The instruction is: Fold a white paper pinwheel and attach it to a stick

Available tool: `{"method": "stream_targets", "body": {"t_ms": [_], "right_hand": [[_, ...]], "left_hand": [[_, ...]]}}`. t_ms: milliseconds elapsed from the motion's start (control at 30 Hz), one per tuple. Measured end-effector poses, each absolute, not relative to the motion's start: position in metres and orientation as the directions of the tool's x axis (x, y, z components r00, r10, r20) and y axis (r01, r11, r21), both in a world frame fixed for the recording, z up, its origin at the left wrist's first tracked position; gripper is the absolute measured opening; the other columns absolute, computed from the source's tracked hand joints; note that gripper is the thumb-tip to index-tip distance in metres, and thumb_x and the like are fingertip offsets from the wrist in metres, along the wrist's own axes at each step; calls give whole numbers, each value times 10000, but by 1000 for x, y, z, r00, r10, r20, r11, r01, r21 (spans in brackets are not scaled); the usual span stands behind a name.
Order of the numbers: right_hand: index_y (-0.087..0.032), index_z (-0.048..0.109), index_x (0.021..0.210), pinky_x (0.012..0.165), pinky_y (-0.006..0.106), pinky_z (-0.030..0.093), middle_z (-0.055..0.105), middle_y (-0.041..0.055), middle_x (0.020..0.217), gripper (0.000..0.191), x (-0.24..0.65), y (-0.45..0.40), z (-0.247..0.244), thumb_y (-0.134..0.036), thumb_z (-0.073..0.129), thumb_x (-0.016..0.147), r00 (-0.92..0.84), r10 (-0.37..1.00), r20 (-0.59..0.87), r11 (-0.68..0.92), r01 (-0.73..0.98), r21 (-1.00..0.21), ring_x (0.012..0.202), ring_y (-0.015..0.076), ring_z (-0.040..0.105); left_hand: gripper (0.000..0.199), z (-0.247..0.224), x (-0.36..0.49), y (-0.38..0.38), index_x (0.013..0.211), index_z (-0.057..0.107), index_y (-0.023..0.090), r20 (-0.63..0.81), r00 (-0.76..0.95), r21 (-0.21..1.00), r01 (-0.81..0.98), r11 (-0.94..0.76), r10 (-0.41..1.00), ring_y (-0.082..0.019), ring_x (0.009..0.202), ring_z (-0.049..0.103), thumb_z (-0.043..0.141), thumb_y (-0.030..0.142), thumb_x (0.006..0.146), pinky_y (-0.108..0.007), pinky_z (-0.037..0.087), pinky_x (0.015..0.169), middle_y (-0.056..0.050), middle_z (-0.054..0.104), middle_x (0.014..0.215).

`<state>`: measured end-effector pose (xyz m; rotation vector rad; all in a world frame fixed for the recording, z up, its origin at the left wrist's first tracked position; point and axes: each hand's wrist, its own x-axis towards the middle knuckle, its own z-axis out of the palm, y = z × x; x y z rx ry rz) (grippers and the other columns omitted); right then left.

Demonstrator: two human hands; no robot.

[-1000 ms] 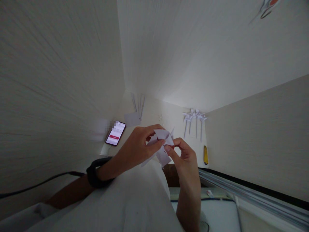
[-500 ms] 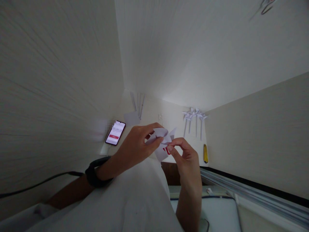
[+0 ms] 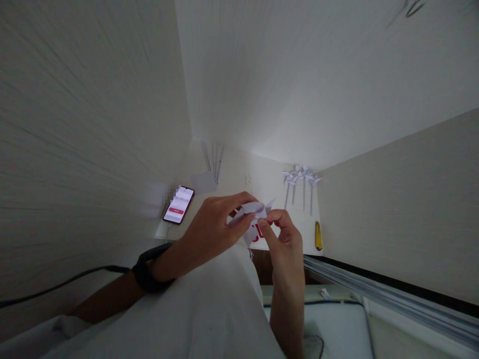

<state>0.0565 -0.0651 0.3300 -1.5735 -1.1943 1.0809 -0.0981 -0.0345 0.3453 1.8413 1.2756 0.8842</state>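
A white paper pinwheel head (image 3: 253,207), its corners curled toward the middle, is held between both hands above the near edge of the white table. My left hand (image 3: 213,219) pinches it from the left, thumb near the centre and fingers partly hidden behind the paper. My right hand (image 3: 285,237) is closed on its right side, with thumb and index finger pressed together at the folds. Some red print shows below the fingers, partly covered. Whether a pin or stick is between the right fingertips I cannot tell.
Several finished pinwheels (image 3: 302,174) on sticks lie at the back right. A yellow cutter (image 3: 318,236) rests at the right edge. Several thin sticks (image 3: 214,162) and a paper square (image 3: 204,182) lie back left, near a lit phone (image 3: 178,205). Walls (image 3: 269,75) enclose the table (image 3: 235,164).
My right hand has moved slightly left and up, its fingertips now further over the paper's folds. The left hand keeps its grip almost unmoved.
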Motion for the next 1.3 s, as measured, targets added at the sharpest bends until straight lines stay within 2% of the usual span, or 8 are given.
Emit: {"method": "stream_targets", "body": {"t_ms": [367,533,733,967,1167,1300], "right_hand": [[-204,528,783,759,277,401,512,-12,811,84,54,-66,330,-243,603,783,205,973,-108,-157,237,-959,792,143,497],[-207,521,771,750,278,392,512,-9,810,65,51,-65,333,-223,582,786,216,973,-77,-139,287,-948,792,147,490],[-201,526,763,734,267,379,500,-20,799,58,49,-64,334,-201,581,782,225,974,-38,-108,309,-945,781,136,480],[-198,527,764,724,266,381,502,-28,793,74,51,-65,332,-202,599,779,239,970,-38,-114,312,-943,765,128,483],[-199,534,780,760,286,407,503,-19,814,49,51,-66,332,-194,581,792,220,975,-37,-107,313,-944,793,135,492],[-207,536,849,774,284,419,490,-9,867,84,53,-66,334,-193,598,795,198,979,52,-23,359,-933,843,140,489]], "left_hand": [[123,350,-98,-35,920,622,185,140,324,862,425,-277,935,-71,676,604,595,196,800,-128,447,629,36,705,842],[156,351,-98,-34,929,627,179,112,303,854,458,-247,947,-86,713,622,567,145,789,-143,463,661,25,712,860],[132,350,-98,-34,921,632,178,133,292,864,435,-256,947,-81,697,622,577,172,802,-139,461,645,31,709,835],[183,351,-97,-34,968,633,180,95,333,886,401,-233,938,-83,694,622,613,226,793,-148,472,642,15,714,909],[211,352,-97,-32,961,641,169,82,316,886,411,-215,945,-94,749,619,547,115,780,-162,451,667,15,709,904],[184,351,-101,-30,934,647,170,49,299,907,386,-168,953,-84,690,593,551,131,781,-163,431,628,33,692,827]]}}
